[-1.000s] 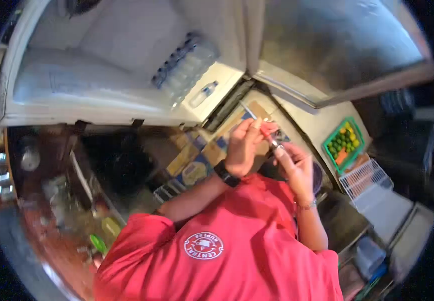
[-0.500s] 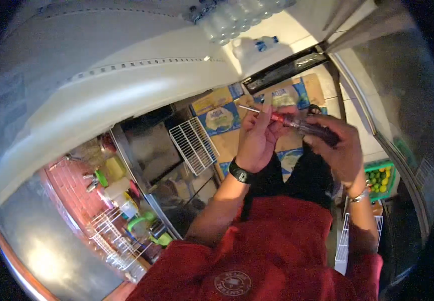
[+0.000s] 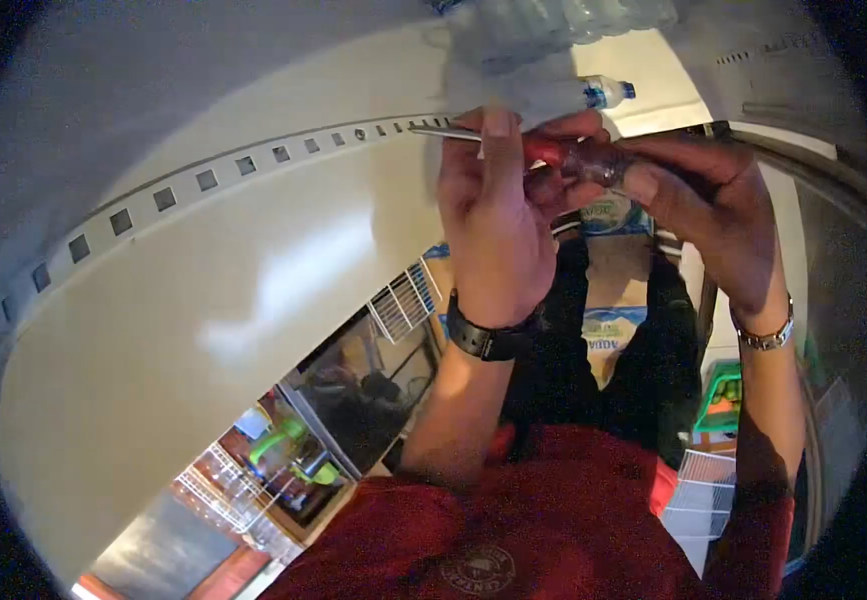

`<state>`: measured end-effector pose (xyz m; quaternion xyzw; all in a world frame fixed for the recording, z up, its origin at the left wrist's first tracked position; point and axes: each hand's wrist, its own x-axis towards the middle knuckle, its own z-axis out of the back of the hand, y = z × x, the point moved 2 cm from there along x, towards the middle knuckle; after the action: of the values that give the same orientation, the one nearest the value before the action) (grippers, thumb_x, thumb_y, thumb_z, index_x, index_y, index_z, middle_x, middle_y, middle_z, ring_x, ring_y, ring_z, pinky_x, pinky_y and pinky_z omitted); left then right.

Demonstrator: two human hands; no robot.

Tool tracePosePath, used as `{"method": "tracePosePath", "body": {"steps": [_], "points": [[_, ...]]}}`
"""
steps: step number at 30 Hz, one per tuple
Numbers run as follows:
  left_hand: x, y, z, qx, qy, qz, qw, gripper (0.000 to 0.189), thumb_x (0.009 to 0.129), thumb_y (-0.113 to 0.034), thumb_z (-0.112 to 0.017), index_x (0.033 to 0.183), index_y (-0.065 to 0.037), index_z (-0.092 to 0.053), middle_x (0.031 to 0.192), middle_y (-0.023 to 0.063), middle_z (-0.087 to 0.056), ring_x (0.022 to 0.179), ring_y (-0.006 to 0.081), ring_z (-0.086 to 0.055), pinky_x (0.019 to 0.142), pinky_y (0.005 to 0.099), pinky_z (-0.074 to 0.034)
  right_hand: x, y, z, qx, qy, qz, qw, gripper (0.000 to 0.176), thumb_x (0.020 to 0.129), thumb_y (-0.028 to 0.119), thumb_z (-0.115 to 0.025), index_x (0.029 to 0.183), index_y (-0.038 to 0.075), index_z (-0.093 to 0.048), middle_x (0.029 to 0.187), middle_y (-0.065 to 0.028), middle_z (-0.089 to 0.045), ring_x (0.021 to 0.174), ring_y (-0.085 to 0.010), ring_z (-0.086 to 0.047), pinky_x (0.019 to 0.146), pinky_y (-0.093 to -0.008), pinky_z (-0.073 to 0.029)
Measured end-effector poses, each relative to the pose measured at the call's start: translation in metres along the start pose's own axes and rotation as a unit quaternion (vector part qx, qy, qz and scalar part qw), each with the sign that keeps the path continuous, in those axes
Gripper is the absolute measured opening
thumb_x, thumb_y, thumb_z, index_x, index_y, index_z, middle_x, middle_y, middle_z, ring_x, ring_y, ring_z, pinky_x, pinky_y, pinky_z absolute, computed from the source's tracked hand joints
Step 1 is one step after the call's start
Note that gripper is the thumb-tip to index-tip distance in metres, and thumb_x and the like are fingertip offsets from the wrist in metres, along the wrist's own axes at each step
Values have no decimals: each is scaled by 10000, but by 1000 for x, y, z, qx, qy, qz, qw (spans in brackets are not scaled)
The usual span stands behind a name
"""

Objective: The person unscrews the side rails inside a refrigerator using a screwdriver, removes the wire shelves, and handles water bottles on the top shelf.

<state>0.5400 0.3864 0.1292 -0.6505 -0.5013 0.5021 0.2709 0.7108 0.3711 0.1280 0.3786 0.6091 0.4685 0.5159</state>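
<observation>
A screwdriver (image 3: pixel 591 160) with a dark see-through handle, red at its front end, lies crosswise between my hands. My left hand (image 3: pixel 501 235), with a black watch at the wrist, closes around the red part and the base of the shaft, thumb up. The handle's rear end is in the fingers of my right hand (image 3: pixel 718 215), which wears a metal bracelet. Pointing left, the metal tip overlaps the slotted strip (image 3: pixel 243 165) on the pale cabinet wall in this view.
Bottles (image 3: pixel 563 20) stand at the top, and one bottle (image 3: pixel 608 93) lies on the pale shelf. Flattened cardboard (image 3: pixel 618 270) covers the floor. White wire racks (image 3: pixel 403 300) lean at the left. A green crate (image 3: pixel 718 395) sits at the right, by the cabinet door.
Both hands and the screwdriver have moved up and forward, closer to the slotted strip. The view has shifted nearer to the cabinet wall, which fills more of the left side.
</observation>
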Motion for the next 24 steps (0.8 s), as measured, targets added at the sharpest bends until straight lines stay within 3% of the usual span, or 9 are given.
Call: {"method": "tracePosePath", "body": {"steps": [3,9,11,13,14,16,20,24], "points": [[11,-8,3,-60,-24,-12,998,241,996,-303,-452,1066,-73,-449,960,205,-674,778,230,-699,599,288,-595,26,13,0,11,51,-37,998,250,865,196,-674,981,-25,-689,824,-70,-683,788,-103,-620,722,-253,-495],[22,-7,19,-81,-65,-58,993,236,1002,-291,-427,1042,-69,-496,1037,255,-646,818,283,-698,636,346,-615,67,12,-8,-29,129,9,991,238,881,174,-656,964,-47,-683,840,-81,-687,800,-117,-635,726,-253,-505],[24,-10,17,-70,-88,-61,992,227,1002,-285,-426,1031,-74,-505,1042,264,-641,816,284,-697,632,349,-615,73,11,-8,-9,125,-20,992,236,848,171,-688,1019,9,-681,791,-21,-644,703,-72,-562,615,-201,-436],[26,-11,17,-74,-100,-54,991,226,1003,-284,-424,1020,-76,-512,1046,271,-637,817,286,-697,628,350,-615,80,8,-4,-99,133,92,982,286,805,141,-719,1072,50,-668,823,-17,-631,698,-83,-549,591,-198,-430],[28,-12,18,-83,-100,-47,990,230,1004,-286,-423,1015,-76,-515,1048,274,-635,818,288,-696,626,348,-615,83,0,1,-195,138,219,946,332,779,112,-735,1098,63,-656,880,-41,-640,742,-117,-573,623,-220,-458],[31,-12,17,-91,-108,-36,989,231,1000,-297,-434,1013,-76,-501,1019,258,-645,802,277,-697,615,338,-611,86,-1,6,-290,153,337,883,429,733,67,-757,1142,84,-629,974,-85,-642,826,-187,-600,689,-271,-495],[32,-12,11,-103,-139,-25,985,230,994,-300,-458,1017,-71,-469,955,224,-667,765,246,-701,589,316,-607,97,4,14,-286,185,379,860,505,698,40,-761,1172,87,-592,1018,-127,-628,897,-277,-609,770,-349,-512],[32,-12,11,-94,-139,-30,985,246,1001,-292,-427,1015,-65,-520,1058,268,-630,882,319,-683,655,391,-621,106,0,16,-288,190,425,837,398,812,195,-661,1182,69,-589,957,-147,-663,852,-350,-640,746,-413,-521]]}}
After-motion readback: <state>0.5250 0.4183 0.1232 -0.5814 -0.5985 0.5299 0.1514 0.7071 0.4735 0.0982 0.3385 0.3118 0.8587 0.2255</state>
